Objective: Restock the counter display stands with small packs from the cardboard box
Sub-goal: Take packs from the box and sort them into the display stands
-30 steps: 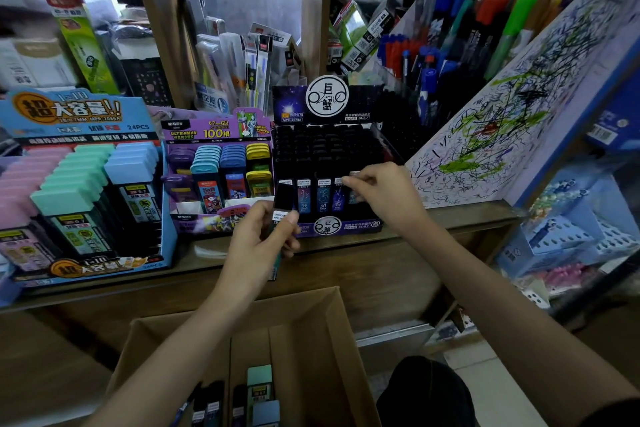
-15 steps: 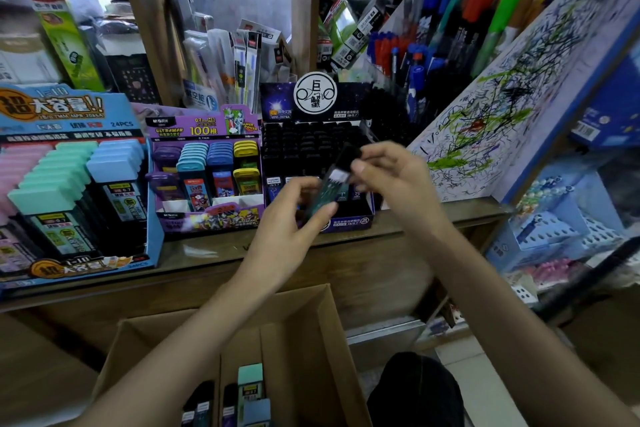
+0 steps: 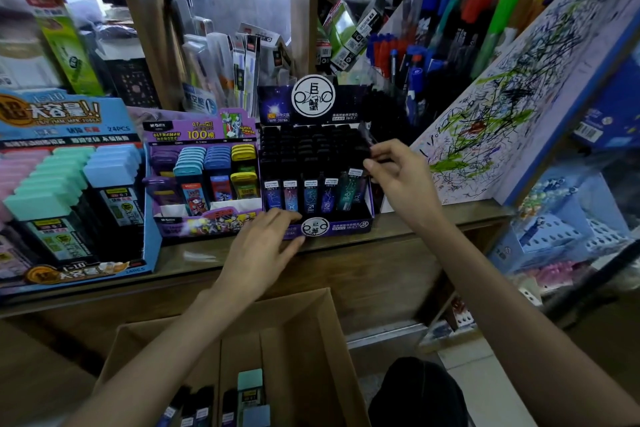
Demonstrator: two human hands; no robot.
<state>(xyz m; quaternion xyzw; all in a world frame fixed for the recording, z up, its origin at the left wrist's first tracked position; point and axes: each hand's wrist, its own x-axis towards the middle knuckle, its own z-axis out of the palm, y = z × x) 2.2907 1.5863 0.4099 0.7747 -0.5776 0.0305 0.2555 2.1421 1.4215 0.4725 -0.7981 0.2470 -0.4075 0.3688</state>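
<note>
A teal small pack [image 3: 350, 191] stands at the right end of the front row in the black display stand [image 3: 313, 163], which sits near the front edge of the wooden counter [image 3: 349, 253]. The right hand [image 3: 398, 177] is at that end of the stand, thumb and fingers curled close together just above and beside the pack's top; whether they pinch it cannot be told. The left hand [image 3: 266, 246] lies flat with fingers spread, its tips touching the stand's front lip. Left of this stand is a purple display stand [image 3: 202, 170], and beyond that, a blue display stand [image 3: 69, 184]. Below the counter's front edge, the open cardboard box [image 3: 311, 340] holds more packs [image 3: 250, 388] upright between dividers.
</note>
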